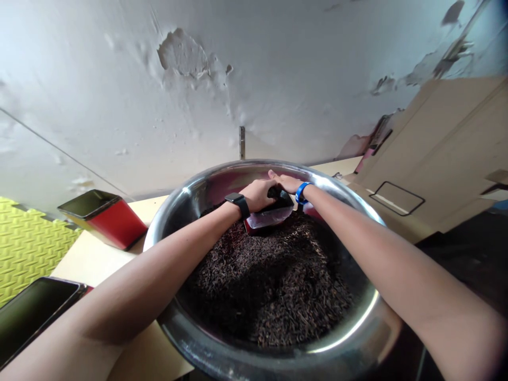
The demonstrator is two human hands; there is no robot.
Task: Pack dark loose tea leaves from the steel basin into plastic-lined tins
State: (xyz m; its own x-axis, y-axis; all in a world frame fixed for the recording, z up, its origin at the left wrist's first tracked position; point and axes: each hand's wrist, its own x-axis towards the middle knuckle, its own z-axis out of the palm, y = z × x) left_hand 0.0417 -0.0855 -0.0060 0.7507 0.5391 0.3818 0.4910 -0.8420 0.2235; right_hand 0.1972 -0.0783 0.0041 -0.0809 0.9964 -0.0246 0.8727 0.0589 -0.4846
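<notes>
A wide steel basin [186,344] holds a heap of dark, thin loose tea leaves [278,280]. Toward its far side a red tin [254,228], lined with clear plastic film [272,216], rests tilted on the leaves. My left hand [257,194], below a black watch, is curled over the tin's top edge, its fingertips partly hidden. My right hand [288,183], with a blue wristband, lies across the tin's upper end with fingers stretched toward the left hand and thumb raised. Part of the tin is hidden behind my hands.
On the pale table [107,260] left of the basin stands a red tin with a dark open top [105,217]. Another dark-topped tin [35,312] is nearer. Yellow foam matting [24,243] lies far left; a cardboard box [440,153] stands right. A peeling wall [119,95] closes the back.
</notes>
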